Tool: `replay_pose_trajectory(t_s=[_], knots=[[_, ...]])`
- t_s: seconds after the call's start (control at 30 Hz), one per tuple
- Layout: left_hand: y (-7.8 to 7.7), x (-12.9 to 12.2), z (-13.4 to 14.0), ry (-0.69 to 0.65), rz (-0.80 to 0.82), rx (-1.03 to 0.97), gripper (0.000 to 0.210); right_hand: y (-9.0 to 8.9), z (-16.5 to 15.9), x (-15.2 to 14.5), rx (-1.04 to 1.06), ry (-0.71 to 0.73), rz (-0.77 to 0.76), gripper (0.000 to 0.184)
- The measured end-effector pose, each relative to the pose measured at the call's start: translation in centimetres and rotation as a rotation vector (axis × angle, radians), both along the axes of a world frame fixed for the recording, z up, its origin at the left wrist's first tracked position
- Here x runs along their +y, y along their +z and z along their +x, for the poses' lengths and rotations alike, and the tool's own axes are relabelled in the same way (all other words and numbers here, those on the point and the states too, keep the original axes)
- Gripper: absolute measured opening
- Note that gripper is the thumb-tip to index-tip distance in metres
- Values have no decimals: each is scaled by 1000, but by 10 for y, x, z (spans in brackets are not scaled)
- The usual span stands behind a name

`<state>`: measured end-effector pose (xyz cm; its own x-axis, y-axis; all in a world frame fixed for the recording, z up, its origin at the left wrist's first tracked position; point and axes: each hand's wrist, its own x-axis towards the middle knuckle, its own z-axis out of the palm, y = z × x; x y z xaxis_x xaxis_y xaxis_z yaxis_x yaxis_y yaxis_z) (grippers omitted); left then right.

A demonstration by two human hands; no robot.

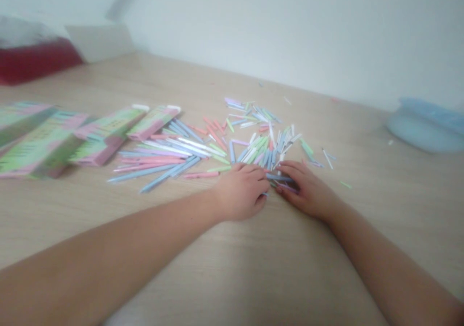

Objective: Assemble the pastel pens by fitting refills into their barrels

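Observation:
My left hand (242, 191) is closed, knuckles up, at the near edge of a loose pile of pastel pen parts (259, 147); a bit of blue shows under its fingers, the rest is hidden. Facing it, my right hand (308, 188) curls its fingers and thumb around a slim blue pen part (279, 177), which spans the small gap between the hands. A purple piece lies below it, by the thumb. To the left, longer blue, pink and white pens (159, 159) lie fanned out on the table. The picture is blurred.
Several pastel pen boxes (105, 133) lie at the left. Behind them are a red object (38, 60) and a pale board (101, 41) by the wall. A light-blue pouch-like thing (427, 125) sits at the right. Stray thin pieces (327, 158) are scattered on the wooden table (275, 268).

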<state>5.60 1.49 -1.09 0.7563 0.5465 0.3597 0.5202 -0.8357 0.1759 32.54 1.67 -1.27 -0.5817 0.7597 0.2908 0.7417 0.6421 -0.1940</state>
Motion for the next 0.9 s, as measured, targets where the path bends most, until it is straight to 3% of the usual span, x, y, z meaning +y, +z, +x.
replay_pose_trajectory(t_s=[0.4, 0.9], knots=[[4, -3, 0, 43, -7, 49, 19, 0, -1, 1, -26, -14, -9, 38], [9, -7, 5, 97, -12, 127, 26, 1, -2, 1, -47, -17, 6, 36]])
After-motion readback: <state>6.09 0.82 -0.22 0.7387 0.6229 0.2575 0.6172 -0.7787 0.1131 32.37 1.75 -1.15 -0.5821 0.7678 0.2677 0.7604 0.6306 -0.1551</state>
